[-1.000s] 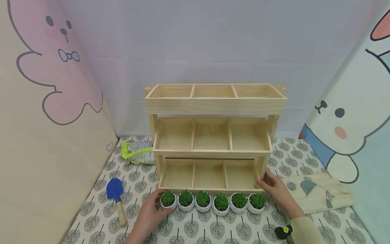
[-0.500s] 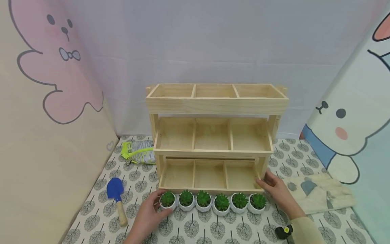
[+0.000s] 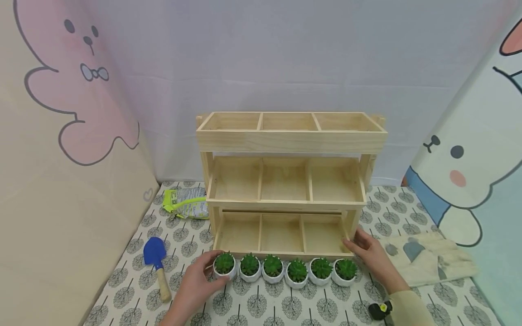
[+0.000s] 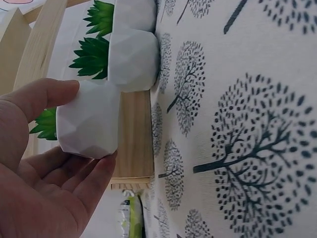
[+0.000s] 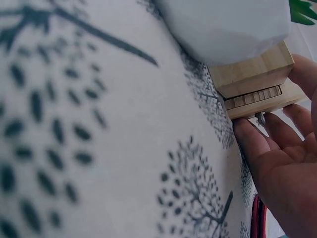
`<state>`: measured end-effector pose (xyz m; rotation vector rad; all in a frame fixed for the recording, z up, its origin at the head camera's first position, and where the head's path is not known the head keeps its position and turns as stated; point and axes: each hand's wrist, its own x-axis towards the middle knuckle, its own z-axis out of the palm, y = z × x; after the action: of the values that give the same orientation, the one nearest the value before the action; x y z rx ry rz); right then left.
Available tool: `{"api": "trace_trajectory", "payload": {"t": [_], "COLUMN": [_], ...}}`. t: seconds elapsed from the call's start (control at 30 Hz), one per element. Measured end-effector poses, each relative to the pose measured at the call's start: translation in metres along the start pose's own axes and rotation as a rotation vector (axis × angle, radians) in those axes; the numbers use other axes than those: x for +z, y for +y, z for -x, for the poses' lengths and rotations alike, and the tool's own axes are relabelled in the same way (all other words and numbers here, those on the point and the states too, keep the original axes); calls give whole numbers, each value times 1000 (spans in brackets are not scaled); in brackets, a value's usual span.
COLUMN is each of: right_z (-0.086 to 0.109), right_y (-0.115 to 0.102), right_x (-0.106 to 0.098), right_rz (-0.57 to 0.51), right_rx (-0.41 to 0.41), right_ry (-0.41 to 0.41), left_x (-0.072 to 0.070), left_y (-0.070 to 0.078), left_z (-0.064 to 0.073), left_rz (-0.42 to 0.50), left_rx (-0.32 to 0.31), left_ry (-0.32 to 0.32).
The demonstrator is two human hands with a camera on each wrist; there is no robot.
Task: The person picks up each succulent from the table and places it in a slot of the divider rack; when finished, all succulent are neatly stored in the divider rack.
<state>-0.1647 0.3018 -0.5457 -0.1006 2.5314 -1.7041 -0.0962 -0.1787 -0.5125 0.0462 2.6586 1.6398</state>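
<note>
My left hand (image 3: pixel 195 285) grips the leftmost potted succulent (image 3: pixel 224 264), thumb on one side and fingers on the other. In the left wrist view, its white faceted pot (image 4: pixel 89 119) is raised a little off the cloth, higher than the neighbouring pot (image 4: pixel 132 62). Several matching green succulents in white pots, such as the one at the right end (image 3: pixel 345 270), line up before a three-tier wooden planter shelf (image 3: pixel 291 141). My right hand (image 3: pixel 373 258) holds the shelf's lower right corner, thumb at the front; in the right wrist view, fingers touch the wooden end (image 5: pixel 257 101).
A blue trowel (image 3: pixel 155 258) with a wooden handle lies at left. Behind it is a green-and-grey packet (image 3: pixel 185 202), partly hidden by the shelf. Folded cream gloves or cloth (image 3: pixel 428 258) lie at right on the tree-print tablecloth (image 3: pixel 253 305).
My left hand has shifted slightly left and lifted the end succulent a little away from its neighbour. The right hand stays at the shelf corner.
</note>
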Motion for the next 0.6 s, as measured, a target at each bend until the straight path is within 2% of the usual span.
{"api": "trace_trajectory", "payload": {"t": [0.17, 0.37, 0.6], "right_z": [0, -1, -2], "right_y": [0, 2, 3], "right_x": [0, 0, 0], "right_rz": [-4, -15, -17], "right_rx": [9, 22, 25], "right_ry": [2, 4, 3], "left_x": [-2, -4, -7], "left_y": [5, 13, 19], "left_z": [-3, -6, -17], "left_rz": [-22, 8, 17], "left_rx": [23, 35, 64], "left_ry": [8, 13, 16]}}
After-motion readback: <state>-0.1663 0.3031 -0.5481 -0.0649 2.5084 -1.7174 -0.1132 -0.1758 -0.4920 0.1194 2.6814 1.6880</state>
